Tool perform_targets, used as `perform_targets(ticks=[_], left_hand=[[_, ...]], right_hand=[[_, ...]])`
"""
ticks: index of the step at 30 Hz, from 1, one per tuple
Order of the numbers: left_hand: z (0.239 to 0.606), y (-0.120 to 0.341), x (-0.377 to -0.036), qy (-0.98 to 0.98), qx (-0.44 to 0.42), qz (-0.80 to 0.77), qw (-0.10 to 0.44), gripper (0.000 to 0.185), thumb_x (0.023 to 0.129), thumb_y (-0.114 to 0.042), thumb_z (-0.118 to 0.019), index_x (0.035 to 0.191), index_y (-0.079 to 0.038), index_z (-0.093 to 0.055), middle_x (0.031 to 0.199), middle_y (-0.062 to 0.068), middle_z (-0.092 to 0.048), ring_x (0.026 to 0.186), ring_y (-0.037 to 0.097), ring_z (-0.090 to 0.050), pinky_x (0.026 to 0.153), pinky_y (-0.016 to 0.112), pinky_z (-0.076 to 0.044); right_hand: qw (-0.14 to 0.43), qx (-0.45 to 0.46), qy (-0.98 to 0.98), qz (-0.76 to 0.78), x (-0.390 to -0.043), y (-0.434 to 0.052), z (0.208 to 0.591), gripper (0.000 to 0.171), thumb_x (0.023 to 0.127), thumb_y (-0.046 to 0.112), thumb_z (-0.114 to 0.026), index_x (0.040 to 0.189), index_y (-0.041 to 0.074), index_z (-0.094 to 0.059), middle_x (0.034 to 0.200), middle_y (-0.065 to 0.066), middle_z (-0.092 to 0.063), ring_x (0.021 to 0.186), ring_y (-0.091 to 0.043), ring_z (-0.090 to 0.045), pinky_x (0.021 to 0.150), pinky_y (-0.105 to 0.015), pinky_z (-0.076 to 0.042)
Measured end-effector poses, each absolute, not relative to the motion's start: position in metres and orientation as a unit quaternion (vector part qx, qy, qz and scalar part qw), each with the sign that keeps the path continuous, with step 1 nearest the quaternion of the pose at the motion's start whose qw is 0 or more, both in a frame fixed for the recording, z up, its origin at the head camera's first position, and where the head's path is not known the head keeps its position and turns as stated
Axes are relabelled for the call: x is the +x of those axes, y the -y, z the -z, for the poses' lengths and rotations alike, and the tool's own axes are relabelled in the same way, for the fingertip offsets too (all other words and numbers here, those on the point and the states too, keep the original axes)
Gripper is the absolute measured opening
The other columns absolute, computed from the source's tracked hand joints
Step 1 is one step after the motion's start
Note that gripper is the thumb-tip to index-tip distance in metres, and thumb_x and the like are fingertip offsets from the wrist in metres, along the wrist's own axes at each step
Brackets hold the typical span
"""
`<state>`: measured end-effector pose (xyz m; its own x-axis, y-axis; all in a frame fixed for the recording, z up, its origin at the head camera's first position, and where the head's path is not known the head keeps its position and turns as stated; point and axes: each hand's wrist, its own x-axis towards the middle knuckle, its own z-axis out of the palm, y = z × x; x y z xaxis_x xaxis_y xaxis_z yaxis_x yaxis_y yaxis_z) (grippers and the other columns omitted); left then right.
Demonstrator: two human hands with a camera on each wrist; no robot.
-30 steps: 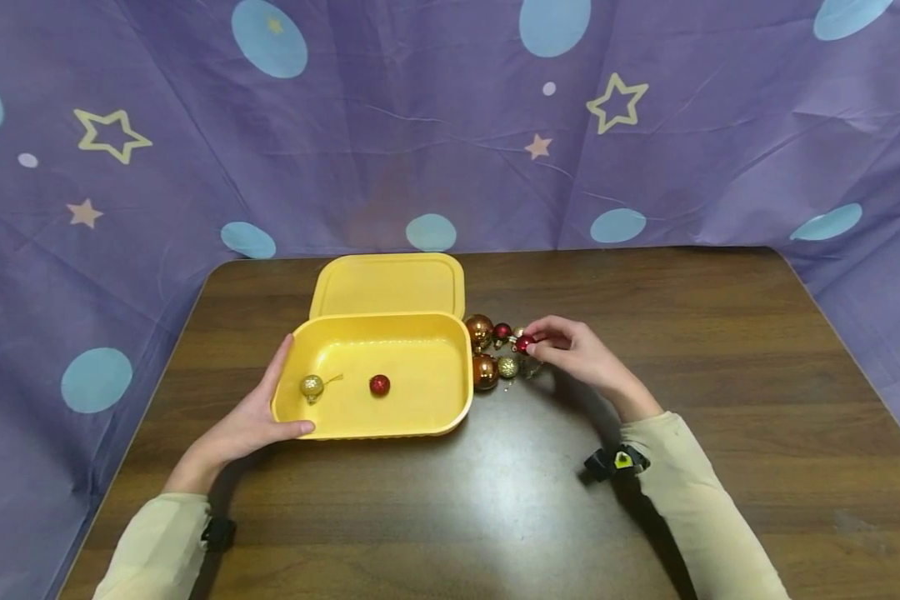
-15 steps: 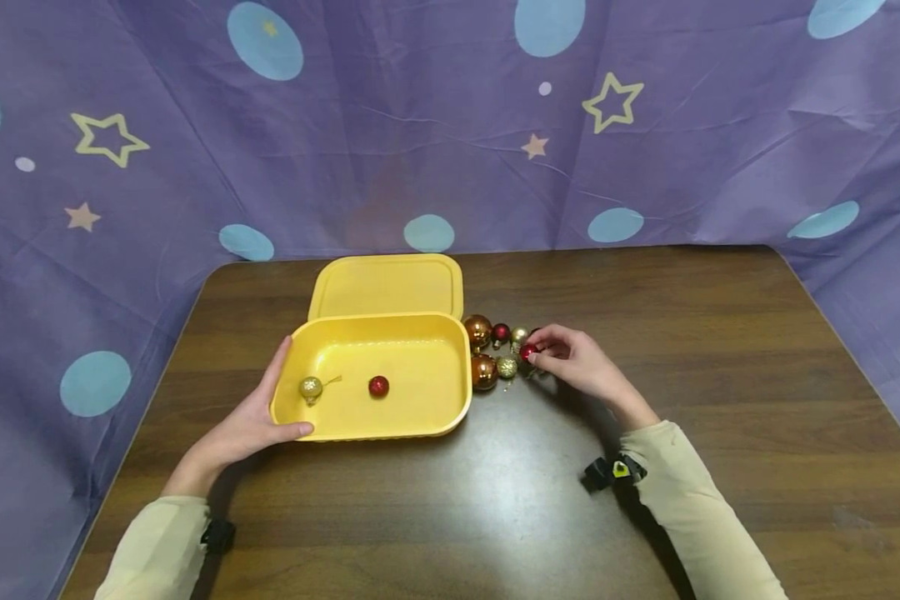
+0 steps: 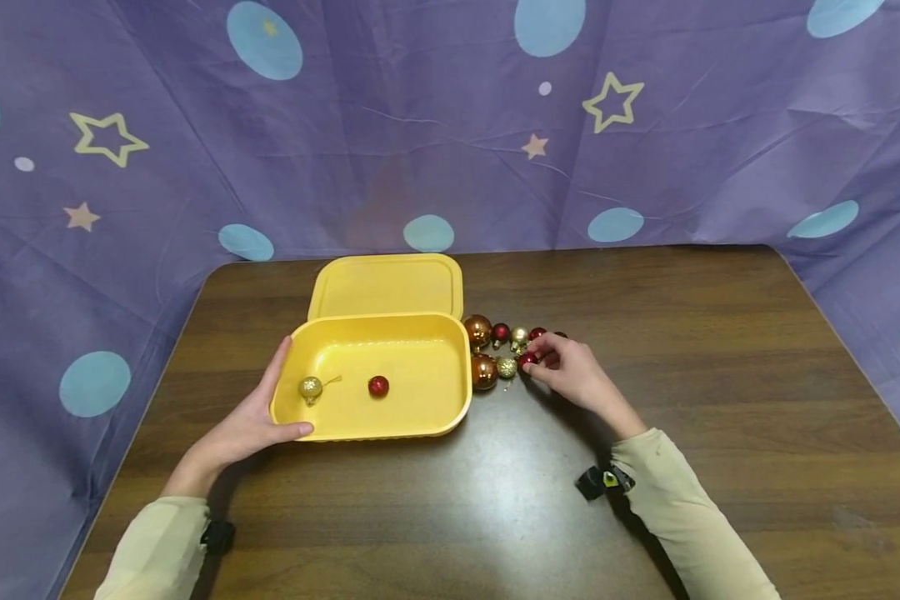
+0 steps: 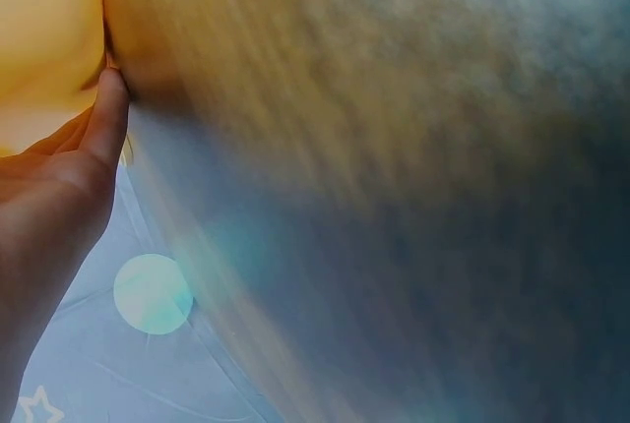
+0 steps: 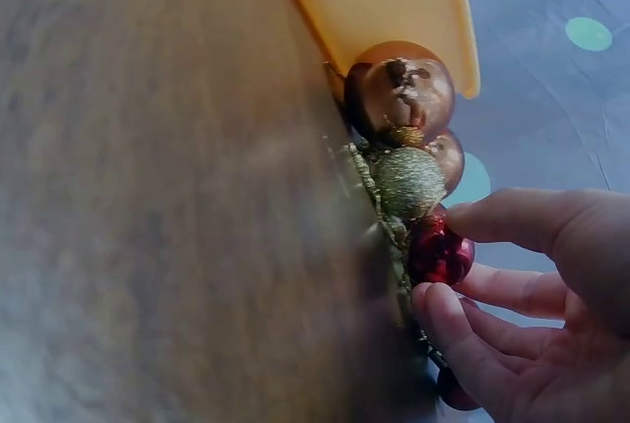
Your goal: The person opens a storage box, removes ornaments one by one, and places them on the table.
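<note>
An open yellow box (image 3: 450, 392) stands on the brown table (image 3: 645, 317), its lid (image 3: 387, 286) lying behind it. Inside lie a gold glitter ball (image 3: 311, 387) and a small red ball (image 3: 378, 386). My left hand (image 3: 270, 408) rests on the box's near left corner, fingers straight along the side wall and thumb (image 4: 106, 113) on the front wall. Right of the box is a cluster of ornaments. My right hand (image 3: 540, 360) pinches a red ball (image 5: 438, 249) there between thumb and fingers, at table level, beside a gold glitter ball (image 5: 409, 182).
The cluster also holds two copper balls (image 3: 478, 331) (image 3: 484, 372), a small red ball (image 3: 501, 332), a gold one (image 3: 519, 335) and more red ones (image 3: 537, 333) behind my fingers. A purple sheet with stars and dots (image 3: 645, 125) hangs behind and beside the table.
My right hand has come down and nearer with the red ball, from above the cluster to table level. That uncovered a gold and a red ball behind it. The left hand and the box have stayed put.
</note>
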<state>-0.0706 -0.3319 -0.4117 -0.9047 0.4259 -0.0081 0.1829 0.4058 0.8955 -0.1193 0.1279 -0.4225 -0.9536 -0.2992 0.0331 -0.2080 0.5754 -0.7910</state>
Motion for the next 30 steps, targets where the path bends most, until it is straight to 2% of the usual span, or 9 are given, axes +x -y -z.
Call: perform_targets(ticks=[9, 15, 21, 30], left_hand=[[0.411, 0.332, -0.070, -0.835, 0.176, -0.507, 0.120, 0.121, 0.075, -0.001, -0.079, 0.155, -0.021, 0.009, 0.159, 0.014, 0.012, 0.140, 0.037, -0.001, 0.099, 0.005, -0.016], [0.410, 0.331, -0.070, -0.836, 0.179, -0.504, 0.118, 0.121, 0.075, -0.002, -0.079, 0.155, -0.023, 0.009, 0.159, 0.014, 0.011, 0.139, 0.040, -0.001, 0.098, 0.004, -0.016], [0.411, 0.332, -0.070, -0.840, 0.176, -0.500, 0.118, 0.121, 0.076, -0.004, -0.079, 0.155, -0.025, 0.009, 0.159, 0.013, 0.012, 0.140, 0.039, 0.000, 0.098, 0.004, -0.015], [0.412, 0.333, -0.070, -0.838, 0.179, -0.502, 0.116, 0.121, 0.076, -0.004, -0.079, 0.155, -0.025, 0.009, 0.159, 0.014, 0.011, 0.140, 0.037, 0.000, 0.099, 0.004, -0.015]], right_hand=[[0.044, -0.145, -0.892, 0.426, -0.119, -0.125, 0.425, 0.023, 0.084, 0.010, -0.074, 0.103, 0.000, -0.065, 0.096, -0.012, -0.068, 0.084, -0.025, -0.064, 0.075, -0.038, -0.053], [0.045, -0.149, -0.894, 0.420, -0.118, -0.127, 0.425, 0.028, 0.083, 0.010, -0.075, 0.107, 0.000, -0.064, 0.102, -0.014, -0.067, 0.086, -0.026, -0.064, 0.077, -0.039, -0.053], [0.046, -0.149, -0.893, 0.422, -0.117, -0.131, 0.420, 0.033, 0.082, 0.006, -0.075, 0.112, -0.003, -0.062, 0.107, -0.017, -0.066, 0.089, -0.030, -0.064, 0.079, -0.041, -0.053], [0.032, -0.150, -0.889, 0.431, -0.114, -0.137, 0.409, 0.034, 0.082, 0.001, -0.073, 0.113, -0.006, -0.061, 0.107, -0.020, -0.065, 0.087, -0.030, -0.063, 0.078, -0.041, -0.053]])
